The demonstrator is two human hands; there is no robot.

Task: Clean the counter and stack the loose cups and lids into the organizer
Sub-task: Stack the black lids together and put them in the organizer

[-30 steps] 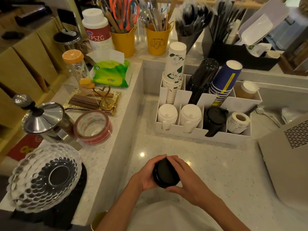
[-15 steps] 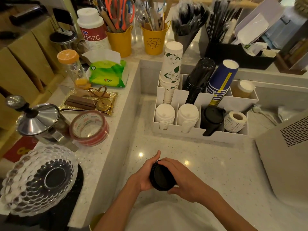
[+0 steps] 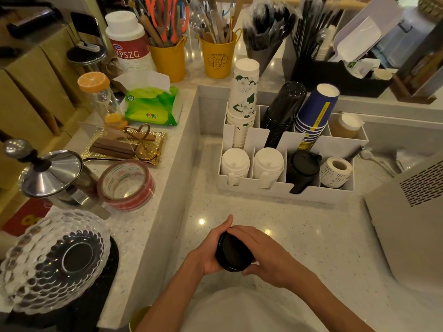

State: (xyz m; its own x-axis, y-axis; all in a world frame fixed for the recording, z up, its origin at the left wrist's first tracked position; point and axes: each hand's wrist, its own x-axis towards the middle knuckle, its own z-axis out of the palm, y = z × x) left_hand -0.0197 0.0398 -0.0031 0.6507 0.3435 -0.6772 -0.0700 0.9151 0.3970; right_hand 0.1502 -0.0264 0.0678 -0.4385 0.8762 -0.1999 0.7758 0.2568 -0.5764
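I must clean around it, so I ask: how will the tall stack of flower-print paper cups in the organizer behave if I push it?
The flower-print cups rise far above the organizer wall, so the stack would probably tip. Paper cups are likely light, so a small nudge may move it. It already leans slightly, and it might knock the black cups beside it.
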